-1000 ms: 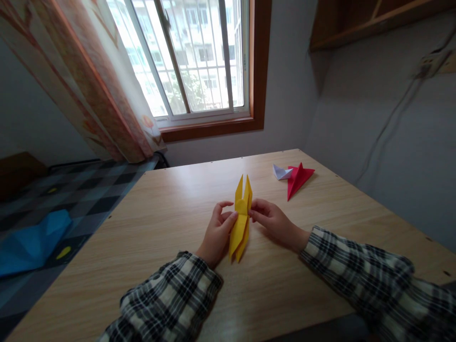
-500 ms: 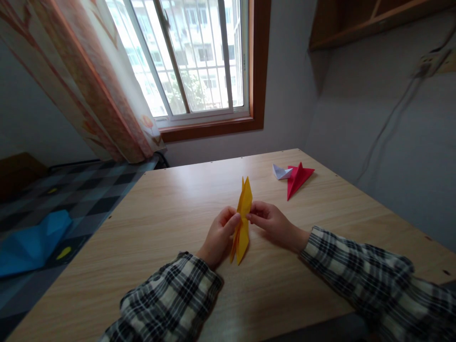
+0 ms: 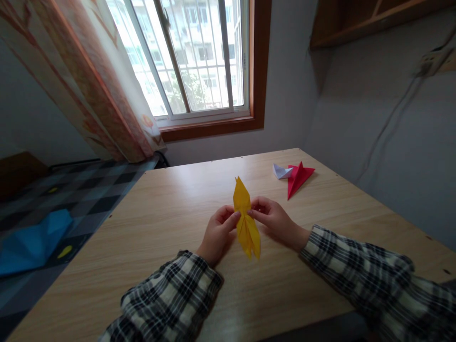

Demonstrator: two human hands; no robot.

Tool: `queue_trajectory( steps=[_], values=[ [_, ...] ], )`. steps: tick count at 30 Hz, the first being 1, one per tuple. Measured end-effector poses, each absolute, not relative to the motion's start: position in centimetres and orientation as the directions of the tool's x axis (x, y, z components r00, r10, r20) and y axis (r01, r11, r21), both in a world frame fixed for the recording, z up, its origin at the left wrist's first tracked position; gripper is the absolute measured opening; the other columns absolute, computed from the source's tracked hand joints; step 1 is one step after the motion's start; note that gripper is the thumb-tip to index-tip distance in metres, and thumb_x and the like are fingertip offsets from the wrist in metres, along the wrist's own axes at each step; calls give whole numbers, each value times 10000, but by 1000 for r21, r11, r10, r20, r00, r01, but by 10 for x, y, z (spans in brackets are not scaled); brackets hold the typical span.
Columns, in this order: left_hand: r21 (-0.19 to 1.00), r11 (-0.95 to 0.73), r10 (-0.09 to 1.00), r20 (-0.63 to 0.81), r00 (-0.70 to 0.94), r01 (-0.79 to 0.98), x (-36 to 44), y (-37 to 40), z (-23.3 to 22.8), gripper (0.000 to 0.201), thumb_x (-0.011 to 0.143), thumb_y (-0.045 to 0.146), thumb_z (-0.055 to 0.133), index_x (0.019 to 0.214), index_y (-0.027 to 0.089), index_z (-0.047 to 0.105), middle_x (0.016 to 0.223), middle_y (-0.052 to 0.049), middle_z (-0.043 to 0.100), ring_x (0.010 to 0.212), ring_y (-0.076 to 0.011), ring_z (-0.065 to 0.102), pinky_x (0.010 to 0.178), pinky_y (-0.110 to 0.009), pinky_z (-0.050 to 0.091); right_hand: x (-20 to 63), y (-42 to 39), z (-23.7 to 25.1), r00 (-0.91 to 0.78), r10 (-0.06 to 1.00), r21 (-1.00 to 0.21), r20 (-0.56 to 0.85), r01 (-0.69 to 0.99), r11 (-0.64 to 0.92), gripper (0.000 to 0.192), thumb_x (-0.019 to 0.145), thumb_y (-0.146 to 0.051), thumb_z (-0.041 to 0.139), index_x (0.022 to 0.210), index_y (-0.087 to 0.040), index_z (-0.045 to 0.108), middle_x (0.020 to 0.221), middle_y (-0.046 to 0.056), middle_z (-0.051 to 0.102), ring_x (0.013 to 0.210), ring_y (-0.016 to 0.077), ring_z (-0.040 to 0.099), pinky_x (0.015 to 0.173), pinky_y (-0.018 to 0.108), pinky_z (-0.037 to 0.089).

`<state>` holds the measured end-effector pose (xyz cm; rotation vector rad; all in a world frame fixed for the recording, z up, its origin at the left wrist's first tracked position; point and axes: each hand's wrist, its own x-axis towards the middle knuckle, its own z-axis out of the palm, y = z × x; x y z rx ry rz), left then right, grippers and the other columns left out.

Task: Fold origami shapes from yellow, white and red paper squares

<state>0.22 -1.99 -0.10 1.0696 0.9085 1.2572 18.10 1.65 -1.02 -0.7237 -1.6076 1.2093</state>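
A long, narrow folded yellow paper [image 3: 245,218] is held upright just above the wooden table [image 3: 171,209], its upper tip pointing away from me and its lower flaps fanned toward me. My left hand [image 3: 218,234] pinches its middle from the left with thumb and fingers. My right hand [image 3: 272,219] pinches the same spot from the right. Both sleeves are black-and-white plaid.
A folded red paper [image 3: 298,177] and a small folded white paper [image 3: 280,172] lie at the far right of the table. A window [image 3: 192,61] with a curtain [image 3: 89,80] is behind. A blue object [image 3: 30,242] lies on the checked surface to the left.
The yellow paper has been turned between my fingers: its two separate upper points now show as one tip, and the lower flaps have swung to the right. Both hands stayed in place.
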Motion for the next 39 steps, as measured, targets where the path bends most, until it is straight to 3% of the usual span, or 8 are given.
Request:
queue_trajectory(
  steps=[5, 15, 23, 31, 35, 39],
  values=[
    [958, 8, 980, 50, 193, -287, 2, -20, -3, 266, 752, 330, 813, 910, 169, 672, 964, -48, 711, 897, -177, 649, 839, -305, 509, 181, 20, -16, -346, 882, -947, 320, -126, 294, 242, 833, -407, 743, 917, -195, 662, 833, 11, 642, 734, 154, 581, 680, 298, 481],
    [963, -12, 983, 60, 171, -271, 1, -20, -4, 240, 769, 337, 788, 890, 171, 664, 907, -37, 682, 847, -159, 616, 784, -280, 502, 179, 16, -12, -364, 882, -952, 298, -179, 248, 252, 814, -398, 750, 911, -198, 629, 904, 31, 657, 847, 178, 621, 803, 341, 520],
    [965, 9, 990, 28, 138, -261, 2, -17, -3, 286, 771, 396, 782, 836, 175, 612, 822, -3, 657, 752, -134, 614, 711, -255, 505, 178, 15, -12, -288, 894, -937, 343, -177, 302, 258, 826, -328, 735, 826, -228, 497, 772, -38, 497, 712, 132, 508, 643, 264, 444],
    [962, 20, 977, 39, 209, -274, 3, -21, -1, 288, 782, 302, 763, 1002, 177, 628, 1004, -60, 676, 937, -182, 635, 842, -299, 513, 179, 14, -9, -287, 882, -927, 374, -140, 348, 105, 858, -304, 686, 890, -219, 632, 863, 7, 649, 828, 171, 613, 769, 327, 509],
    [967, 3, 986, 40, 165, -255, 3, -21, -1, 228, 772, 260, 751, 930, 176, 610, 934, -33, 661, 871, -163, 628, 792, -286, 516, 180, 14, -11, -288, 873, -917, 395, -73, 391, 121, 888, -307, 653, 960, -226, 705, 990, 48, 710, 945, 202, 657, 875, 390, 526],
    [974, -33, 990, 63, 127, -224, 4, -19, -1, 229, 776, 274, 738, 917, 173, 587, 857, -8, 644, 784, -139, 615, 725, -259, 500, 181, 14, -11, -272, 869, -904, 414, -14, 427, 154, 897, -319, 647, 994, -232, 729, 1010, 64, 715, 966, 213, 660, 879, 406, 537]
  ],
)
